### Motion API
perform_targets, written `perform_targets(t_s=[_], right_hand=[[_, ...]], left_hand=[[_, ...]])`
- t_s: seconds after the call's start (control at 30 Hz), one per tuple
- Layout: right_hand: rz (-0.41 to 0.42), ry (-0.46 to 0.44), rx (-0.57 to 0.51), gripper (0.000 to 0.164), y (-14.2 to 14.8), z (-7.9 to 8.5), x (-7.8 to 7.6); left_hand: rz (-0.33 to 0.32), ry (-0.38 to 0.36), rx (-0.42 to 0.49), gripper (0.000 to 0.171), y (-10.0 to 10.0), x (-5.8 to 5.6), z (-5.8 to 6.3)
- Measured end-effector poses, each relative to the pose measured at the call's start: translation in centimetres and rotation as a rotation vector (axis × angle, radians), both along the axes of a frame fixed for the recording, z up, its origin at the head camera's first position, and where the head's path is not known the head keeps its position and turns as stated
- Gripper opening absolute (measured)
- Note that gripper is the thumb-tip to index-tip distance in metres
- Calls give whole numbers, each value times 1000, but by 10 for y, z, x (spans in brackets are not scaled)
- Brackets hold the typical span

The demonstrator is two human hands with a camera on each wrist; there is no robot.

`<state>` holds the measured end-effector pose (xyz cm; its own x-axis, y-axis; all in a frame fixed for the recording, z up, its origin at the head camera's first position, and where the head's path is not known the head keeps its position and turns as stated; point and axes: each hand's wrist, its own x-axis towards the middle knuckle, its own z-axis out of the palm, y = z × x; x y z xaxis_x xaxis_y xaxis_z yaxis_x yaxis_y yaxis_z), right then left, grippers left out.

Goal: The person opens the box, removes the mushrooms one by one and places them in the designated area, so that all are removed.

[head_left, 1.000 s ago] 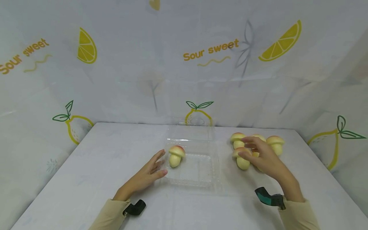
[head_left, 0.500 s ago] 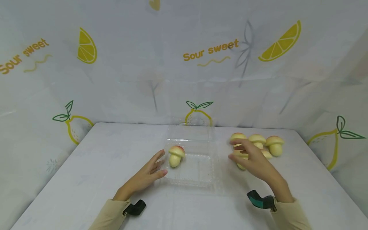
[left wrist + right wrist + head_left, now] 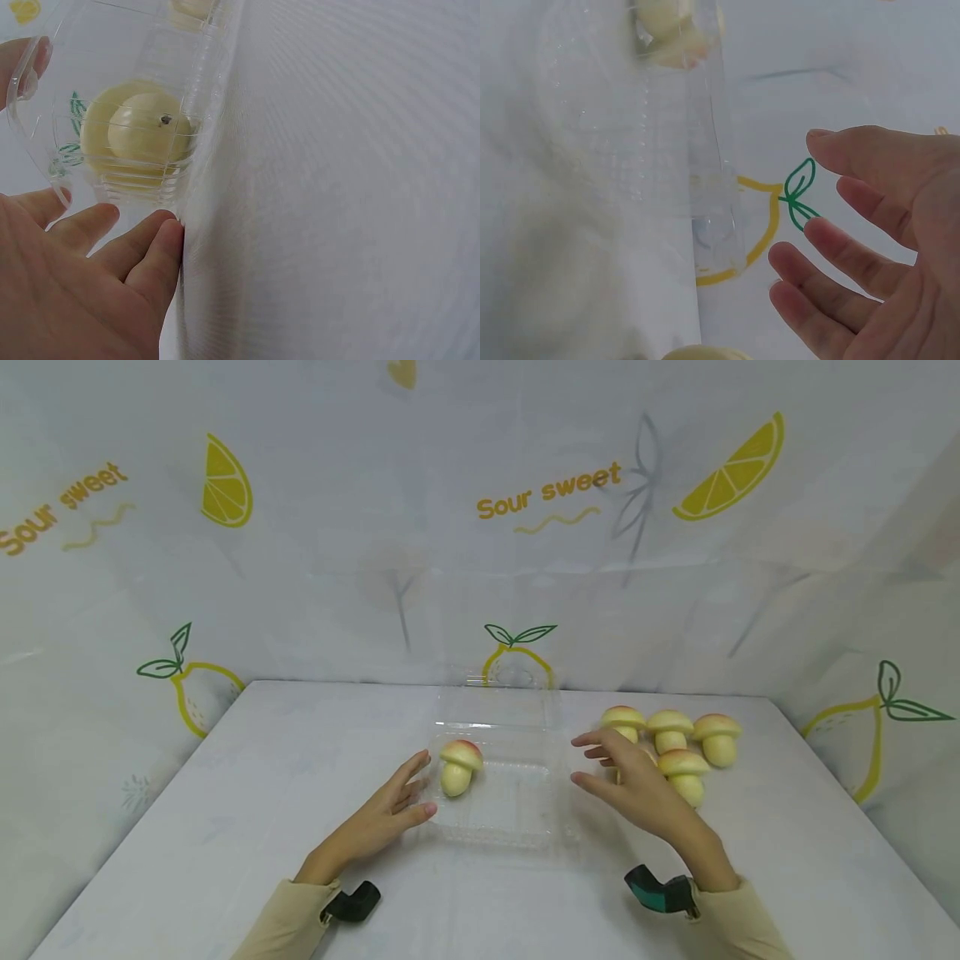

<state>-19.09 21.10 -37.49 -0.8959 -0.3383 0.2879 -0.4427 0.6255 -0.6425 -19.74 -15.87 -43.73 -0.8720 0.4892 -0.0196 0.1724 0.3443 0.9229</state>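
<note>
A clear plastic clamshell box [image 3: 498,837] stands with its lid raised at the back. One pale yellow toy mushroom [image 3: 457,768] with a reddish cap sits at the left inside it. My left hand [image 3: 378,817] is at the box's left side, fingers spread; in the left wrist view the fingertips [image 3: 169,232] lie right at the plastic wall. My right hand [image 3: 637,785], holding nothing, hovers between the box's right edge and a group of toy mushrooms, fingers apart. It partly hides one of those mushrooms and overlaps another.
Several matching toy mushrooms stand at the right, such as the far right mushroom [image 3: 717,741] and a nearer mushroom [image 3: 685,777]. A white cloth covers the table [image 3: 300,743]. Behind it hangs a lemon-printed curtain [image 3: 337,568].
My right hand has moved left, from over the mushroom group towards the box, carrying nothing and uncovering several mushrooms. My left hand and the mushroom in the box have stayed put.
</note>
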Motion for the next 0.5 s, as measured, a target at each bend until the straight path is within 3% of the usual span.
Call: perform_targets(t_s=[0.5], right_hand=[[18,-7,2,40,-22,-11,4]], left_hand=[[-2,4,1,84,-1,1,0]])
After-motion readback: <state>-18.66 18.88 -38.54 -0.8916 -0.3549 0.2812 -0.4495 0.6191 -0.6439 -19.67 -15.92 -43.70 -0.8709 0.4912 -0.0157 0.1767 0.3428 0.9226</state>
